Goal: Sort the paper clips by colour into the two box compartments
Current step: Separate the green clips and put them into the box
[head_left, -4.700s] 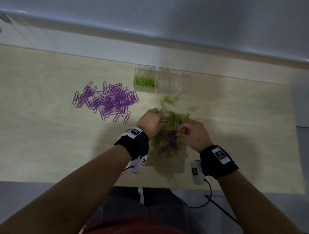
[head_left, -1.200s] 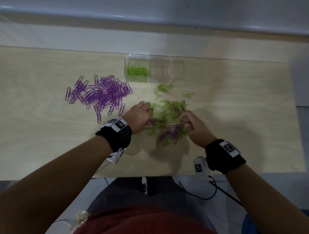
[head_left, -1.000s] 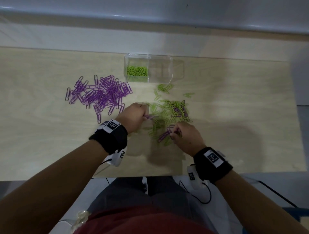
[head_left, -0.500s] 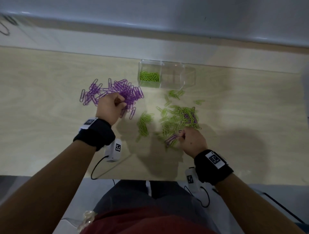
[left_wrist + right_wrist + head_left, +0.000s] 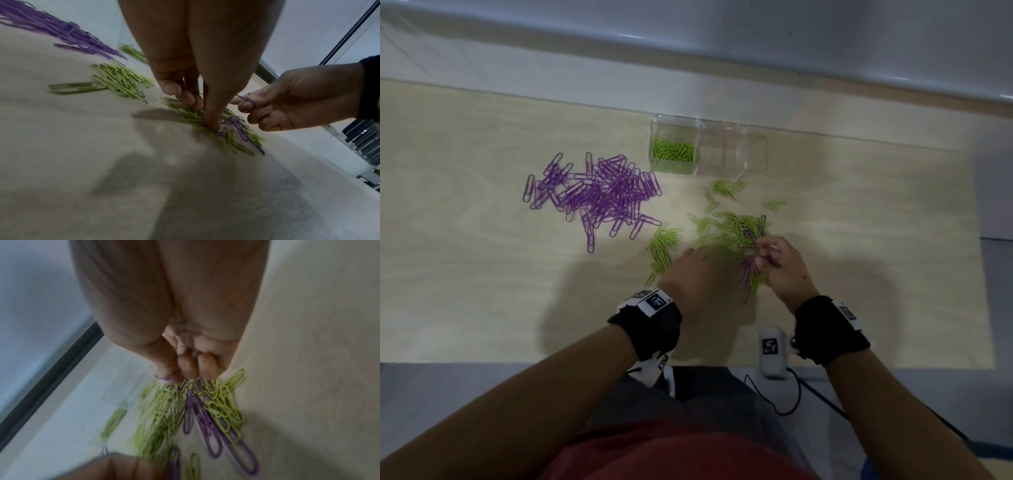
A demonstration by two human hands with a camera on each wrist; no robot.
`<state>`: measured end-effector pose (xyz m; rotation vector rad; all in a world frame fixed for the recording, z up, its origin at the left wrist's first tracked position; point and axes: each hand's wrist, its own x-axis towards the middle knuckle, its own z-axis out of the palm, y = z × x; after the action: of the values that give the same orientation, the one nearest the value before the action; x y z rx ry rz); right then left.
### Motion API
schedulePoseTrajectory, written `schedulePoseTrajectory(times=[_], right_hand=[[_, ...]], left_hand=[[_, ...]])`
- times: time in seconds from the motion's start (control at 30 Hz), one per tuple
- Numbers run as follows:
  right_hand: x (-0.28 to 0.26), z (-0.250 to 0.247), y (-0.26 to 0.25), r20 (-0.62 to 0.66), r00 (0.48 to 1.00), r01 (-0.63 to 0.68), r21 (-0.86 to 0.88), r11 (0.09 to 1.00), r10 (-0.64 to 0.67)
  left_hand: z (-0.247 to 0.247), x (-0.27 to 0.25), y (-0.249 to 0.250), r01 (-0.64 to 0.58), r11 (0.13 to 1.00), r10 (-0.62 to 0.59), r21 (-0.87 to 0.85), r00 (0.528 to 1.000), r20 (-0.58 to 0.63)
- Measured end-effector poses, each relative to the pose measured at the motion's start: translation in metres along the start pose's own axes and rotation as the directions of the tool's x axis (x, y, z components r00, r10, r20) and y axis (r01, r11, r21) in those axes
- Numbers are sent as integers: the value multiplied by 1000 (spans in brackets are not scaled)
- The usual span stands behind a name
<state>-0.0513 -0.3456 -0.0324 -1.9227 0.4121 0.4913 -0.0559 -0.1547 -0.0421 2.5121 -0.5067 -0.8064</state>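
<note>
Both hands down in the mixed pile

Now left hand [image 5: 690, 274] knuckles up, fingertips [image 5: 211, 123] pressed together into the mixed clips [image 5: 736, 236] on the surface [image 5: 482, 291]. Right hand [image 5: 782, 267] curled, pinching a purple clip [image 5: 246, 101]. Left fingertips hidden from the head view. Green clips [image 5: 673, 150] in the box [image 5: 755, 154], left compartment.

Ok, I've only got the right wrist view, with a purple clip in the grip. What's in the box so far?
Observer: The left compartment holds green clips only.
Operator: And the other side?
Observer: The right compartment looks empty.
Operator: So where are the sorted purples?
Observer: In a purple pile on the table, left of the box and outside it.
</note>
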Motion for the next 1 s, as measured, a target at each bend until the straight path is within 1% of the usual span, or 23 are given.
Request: schedulePoseTrajectory(times=[0.07, 0.13, 0.2, 0.23, 0.27, 0.3, 0.33, 0.37, 0.4, 0.47, 0.53, 0.6, 0.63, 0.7, 0.77, 0.87, 1.0], right_hand=[[1, -6, 5, 40, 997, -66, 210, 976, 59], [1, -11, 6, 78, 989, -143, 378, 915, 122], [1, -15, 4, 103, 978, -206, 432, 878, 179], [1, -17, 4, 104, 980, -197, 409, 891, 169], [2, -18, 5, 96, 988, -145, 328, 933, 120], [3, -20, 4, 102, 994, -48, 176, 983, 31], [4, -20, 3, 136, 988, 74, -26, 997, -70], [5, -19, 2, 194, 970, 188, -209, 960, -148], [6, -17, 1, 254, 952, 255, -346, 903, -171], [9, -15, -4, 332, 928, 328, -516, 792, -168], [12, -13, -11, 402, 900, 415, -667, 618, -170], [17, -12, -16, 472, 864, 497, -739, 454, -176], [18, -11, -20, 496, 851, 520, -755, 398, -171], [20, -11, -23, 532, 834, 548, -772, 322, -145], [22, -9, -24, 556, 823, 563, -776, 284, -114], [22, -7, -24, 567, 821, 563, -783, 263, -69], [23, -4, -24, 592, 801, 595, -773, 222, -89]], left_hand=[[1, 2, -2, 6, 1000, -7, -4, 1000, -13], [1, 1, -2, 18, 1000, -18, 13, 1000, -11], [2, 1, 2, 29, 999, -28, 43, 999, -25], [3, 2, 4, 30, 997, -28, 67, 999, -35], [4, 2, 5, 29, 996, -25, 88, 998, -49], [5, 2, 7, 31, 995, -25, 98, 998, -63], [7, 2, 10, 36, 995, -29, 96, 997, -74], [8, 2, 12, 44, 995, -37, 87, 996, -80], [8, 1, 15, 58, 995, -51, 85, 996, -79], [9, 0, 20, 97, 992, -91, 78, 993, -78], [10, -1, 23, 137, 989, -132, 46, 986, -99], [11, -2, 24, 178, 983, -173, 32, 977, -123], [11, -3, 24, 203, 979, -197, 36, 972, -128], [11, -4, 23, 260, 965, -252, 48, 960, -126], [11, -4, 23, 294, 955, -286, 40, 949, -131], [9, -4, 25, 309, 951, -306, -1, 941, -144], [4, 0, 31, 340, 940, -339, -16, 931, -137]])
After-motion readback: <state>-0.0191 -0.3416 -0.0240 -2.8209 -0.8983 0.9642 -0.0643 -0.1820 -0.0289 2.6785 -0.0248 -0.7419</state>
